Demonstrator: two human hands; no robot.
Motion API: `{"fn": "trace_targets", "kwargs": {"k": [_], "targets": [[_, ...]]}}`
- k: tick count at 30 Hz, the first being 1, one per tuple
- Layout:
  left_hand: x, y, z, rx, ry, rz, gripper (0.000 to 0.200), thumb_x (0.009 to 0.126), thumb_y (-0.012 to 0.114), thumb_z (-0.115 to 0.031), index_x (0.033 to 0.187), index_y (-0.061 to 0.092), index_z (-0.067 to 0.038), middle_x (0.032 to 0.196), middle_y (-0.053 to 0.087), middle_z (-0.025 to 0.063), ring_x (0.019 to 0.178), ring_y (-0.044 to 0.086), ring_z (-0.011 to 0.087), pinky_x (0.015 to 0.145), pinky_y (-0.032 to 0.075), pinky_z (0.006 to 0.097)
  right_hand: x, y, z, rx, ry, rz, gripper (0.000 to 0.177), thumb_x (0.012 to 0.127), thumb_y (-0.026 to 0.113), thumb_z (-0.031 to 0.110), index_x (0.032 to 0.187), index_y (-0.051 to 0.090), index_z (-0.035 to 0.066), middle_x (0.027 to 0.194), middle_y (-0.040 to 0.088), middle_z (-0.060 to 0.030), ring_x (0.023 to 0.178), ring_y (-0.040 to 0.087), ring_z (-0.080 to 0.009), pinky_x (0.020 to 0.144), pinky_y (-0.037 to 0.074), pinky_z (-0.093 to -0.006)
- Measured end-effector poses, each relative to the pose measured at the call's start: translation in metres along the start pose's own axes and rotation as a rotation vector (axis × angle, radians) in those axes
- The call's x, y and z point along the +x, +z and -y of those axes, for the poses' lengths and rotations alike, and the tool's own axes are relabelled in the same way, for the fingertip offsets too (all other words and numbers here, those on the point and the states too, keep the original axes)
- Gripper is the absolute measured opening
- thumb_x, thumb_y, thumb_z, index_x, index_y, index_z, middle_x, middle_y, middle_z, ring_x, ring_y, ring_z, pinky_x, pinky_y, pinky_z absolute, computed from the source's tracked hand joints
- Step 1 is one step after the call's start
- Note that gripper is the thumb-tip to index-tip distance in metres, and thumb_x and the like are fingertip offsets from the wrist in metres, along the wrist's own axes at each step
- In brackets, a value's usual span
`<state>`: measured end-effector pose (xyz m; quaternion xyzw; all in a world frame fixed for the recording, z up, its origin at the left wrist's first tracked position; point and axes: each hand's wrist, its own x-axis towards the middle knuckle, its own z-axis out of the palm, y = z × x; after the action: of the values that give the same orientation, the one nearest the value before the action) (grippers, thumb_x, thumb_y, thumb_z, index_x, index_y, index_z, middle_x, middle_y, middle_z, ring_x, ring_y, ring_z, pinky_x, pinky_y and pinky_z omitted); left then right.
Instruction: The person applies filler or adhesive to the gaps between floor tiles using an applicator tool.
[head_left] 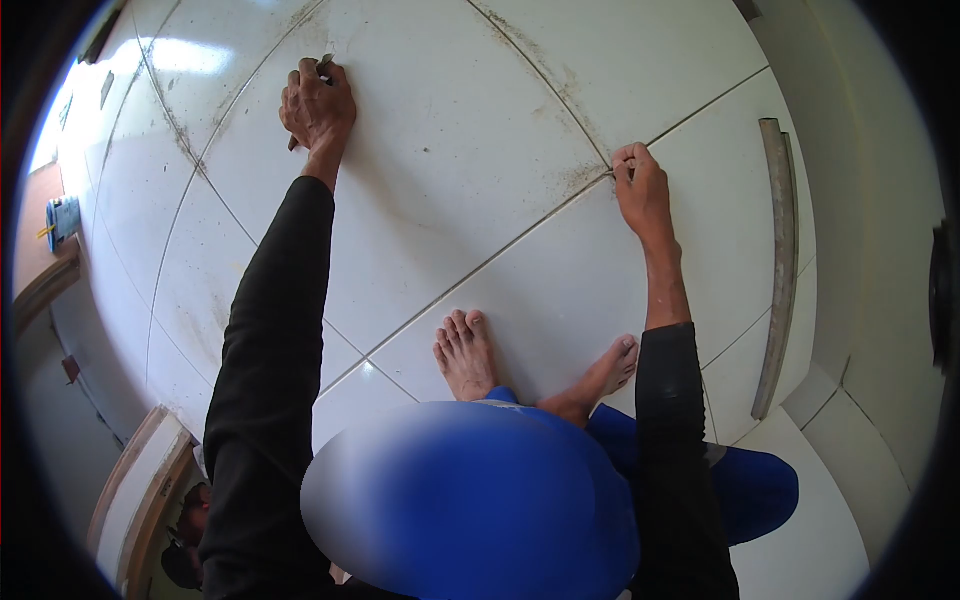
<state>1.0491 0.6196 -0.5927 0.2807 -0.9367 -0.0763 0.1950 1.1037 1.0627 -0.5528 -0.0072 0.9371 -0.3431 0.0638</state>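
My left hand (318, 105) is closed round a small, dark, flat object (325, 63) whose ends show above and below the fist; what it is I cannot make out. It is over a white floor tile (430, 150). On the right, my right hand (641, 190) has its fingers pressed together at the crossing of several tile joints; anything between the fingertips is too small to tell. Brown dirt (575, 180) lies along the joint just left of those fingertips.
Two bare feet (467, 355) are on the tiles below the hands. A long, narrow strip (778, 270) lies near the right wall (860, 200). At the left are a blue object (63, 219) and a framed opening (150, 490) with part of a person (187, 535) beyond.
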Motion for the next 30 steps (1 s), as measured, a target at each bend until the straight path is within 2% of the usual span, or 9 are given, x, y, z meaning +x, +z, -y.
{"fn": "trace_targets", "kwargs": {"k": [2,8,10,14,17,19,22,26,30], "targets": [[0.002,0.000,-0.001,0.009,-0.016,0.013,0.025,0.099,0.058,-0.033,0.103,0.069,-0.010,0.105,0.073,0.0107,0.101,0.067,0.0337,0.092,0.049,0.0472,0.002,0.005,0.000,-0.037,-0.075,0.004,0.016,0.101,0.063,0.011,0.111,0.057,0.000,0.084,0.071,-0.0136,0.073,0.070,-0.0269,0.071,0.054,-0.0397],[0.000,0.004,0.004,-0.005,0.017,-0.011,0.031,0.099,0.059,-0.037,0.108,0.071,-0.010,0.107,0.073,0.0112,0.103,0.068,0.0332,0.093,0.048,0.0480,-0.009,0.003,0.012,0.039,0.222,0.022,0.028,0.099,0.068,0.009,0.118,0.049,0.000,0.076,0.067,-0.0122,0.067,0.070,-0.0247,0.065,0.054,-0.0383],[0.000,0.005,0.005,-0.005,0.011,0.003,0.031,0.100,0.059,-0.037,0.108,0.071,-0.010,0.108,0.073,0.0112,0.103,0.068,0.0332,0.094,0.048,0.0481,-0.011,-0.006,0.036,0.226,0.367,0.032,0.021,0.100,0.069,0.011,0.111,0.055,0.000,0.076,0.069,-0.0120,0.061,0.068,-0.0212,0.063,0.055,-0.0372],[0.001,0.007,0.007,-0.003,0.013,0.006,0.032,0.100,0.057,-0.038,0.110,0.071,-0.011,0.110,0.073,0.0111,0.105,0.068,0.0330,0.096,0.049,0.0481,-0.004,-0.014,0.033,0.281,0.468,0.110,0.017,0.100,0.069,0.014,0.099,0.059,0.000,0.080,0.072,-0.0121,0.057,0.067,-0.0173,0.063,0.056,-0.0353],[0.001,0.008,0.008,0.006,0.007,0.026,0.032,0.101,0.056,-0.038,0.111,0.071,-0.011,0.110,0.073,0.0108,0.105,0.068,0.0328,0.097,0.049,0.0481,0.000,-0.011,0.029,0.097,0.429,0.164,0.023,0.100,0.070,0.019,0.090,0.060,0.001,0.083,0.073,-0.0144,0.064,0.070,-0.0207,0.064,0.056,-0.0379],[0.001,0.009,0.009,0.027,0.012,0.015,0.032,0.101,0.056,-0.038,0.110,0.071,-0.011,0.110,0.073,0.0108,0.105,0.068,0.0328,0.096,0.049,0.0483,0.000,-0.002,0.017,-0.100,0.231,0.077,0.025,0.101,0.069,0.022,0.092,0.059,0.000,0.085,0.073,-0.0158,0.070,0.071,-0.0248,0.067,0.055,-0.0407],[0.001,0.008,0.008,0.005,0.014,0.021,0.032,0.101,0.056,-0.038,0.109,0.071,-0.011,0.109,0.073,0.0116,0.105,0.068,0.0330,0.096,0.049,0.0485,0.004,0.005,0.004,-0.117,0.104,0.018,0.025,0.100,0.069,0.021,0.092,0.058,0.000,0.085,0.073,-0.0177,0.073,0.069,-0.0298,0.069,0.054,-0.0428],[0.002,0.007,0.009,0.012,0.016,0.007,0.032,0.100,0.057,-0.038,0.108,0.071,-0.011,0.108,0.073,0.0126,0.104,0.068,0.0335,0.095,0.049,0.0488,0.012,-0.008,0.014,0.032,0.111,-0.097,0.023,0.100,0.069,0.019,0.094,0.057,0.000,0.084,0.072,-0.0186,0.072,0.069,-0.0329,0.070,0.054,-0.0424],[0.001,0.008,0.006,-0.014,0.026,0.013,0.032,0.100,0.057,-0.039,0.107,0.071,-0.011,0.108,0.073,0.0133,0.104,0.068,0.0341,0.096,0.049,0.0488,0.010,-0.004,0.016,-0.100,0.138,0.116,0.022,0.100,0.069,0.018,0.090,0.058,0.001,0.080,0.071,-0.0174,0.073,0.070,-0.0343,0.070,0.054,-0.0433]]}}
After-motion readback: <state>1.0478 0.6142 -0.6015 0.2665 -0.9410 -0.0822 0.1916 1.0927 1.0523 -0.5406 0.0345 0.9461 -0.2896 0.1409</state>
